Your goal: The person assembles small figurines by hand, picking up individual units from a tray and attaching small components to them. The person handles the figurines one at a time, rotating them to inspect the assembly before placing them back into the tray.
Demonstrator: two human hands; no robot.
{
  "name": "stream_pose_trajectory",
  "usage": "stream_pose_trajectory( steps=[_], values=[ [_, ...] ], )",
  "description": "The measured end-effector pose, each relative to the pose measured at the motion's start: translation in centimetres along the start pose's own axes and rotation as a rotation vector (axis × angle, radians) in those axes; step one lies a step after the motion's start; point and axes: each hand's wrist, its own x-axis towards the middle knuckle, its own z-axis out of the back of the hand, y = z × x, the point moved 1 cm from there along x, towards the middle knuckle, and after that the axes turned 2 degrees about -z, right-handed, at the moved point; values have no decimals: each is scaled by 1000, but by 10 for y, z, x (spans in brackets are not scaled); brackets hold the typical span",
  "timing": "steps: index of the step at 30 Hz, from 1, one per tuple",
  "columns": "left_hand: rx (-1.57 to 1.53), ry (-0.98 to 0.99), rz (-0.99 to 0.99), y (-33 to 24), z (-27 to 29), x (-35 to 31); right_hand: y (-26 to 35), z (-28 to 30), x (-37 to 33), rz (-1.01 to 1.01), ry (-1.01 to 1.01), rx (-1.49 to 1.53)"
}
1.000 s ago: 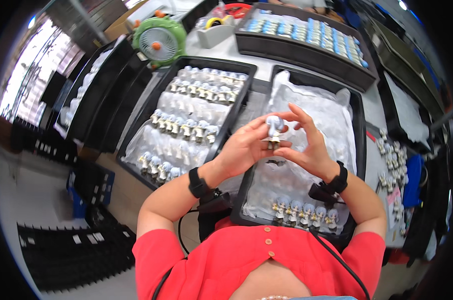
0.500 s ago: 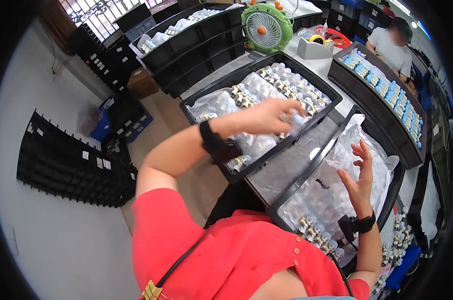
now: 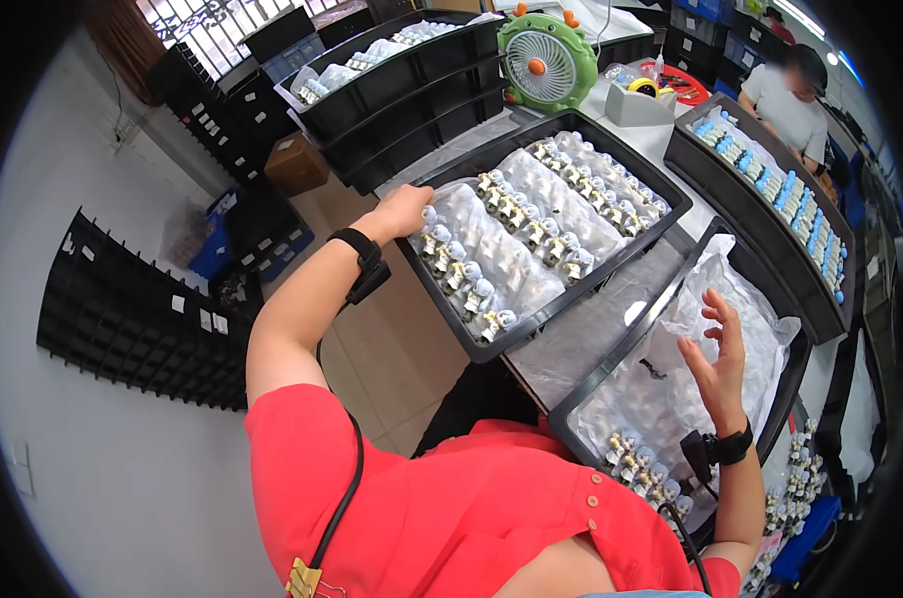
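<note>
My left hand [image 3: 404,211] is at the left corner of a black tray [image 3: 601,282], its fingers closed at the end of a row of small figurines. A light-blue-headed figurine [image 3: 429,215] shows at the fingertips, which partly hide it. Rows of figurines [image 3: 516,211] lie in this tray between strips of white plastic film [image 3: 561,194]. My right hand [image 3: 719,369] hovers over a second black tray [image 3: 583,384], fingers spread and curved, holding nothing. Crumpled white film [image 3: 631,394] covers most of that tray; several figurines [image 3: 643,468] show at its near end.
A green fan [image 3: 546,62] and a tape dispenser [image 3: 639,103] stand behind the trays. Stacked black trays [image 3: 402,110] rise at the back left. A tray of blue-topped pieces [image 3: 770,184] lies at the right, with a person [image 3: 785,110] beyond it. Loose figurines [image 3: 795,478] lie at lower right.
My left hand has moved from the right side of the figurine tray to its left corner, uncovering the rows. The right hand stays over the second tray, fingers spread.
</note>
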Motion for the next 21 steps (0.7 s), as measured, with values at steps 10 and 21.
stream_pose_trajectory(
  steps=[10, 21],
  values=[
    [-7, 69, -81, 16, -8, 14, 3, 1, 2, 12, 91, -24],
    [302, -88, -210, -7, -11, 2, 3, -5, -3, 50, 183, -75]
  ],
)
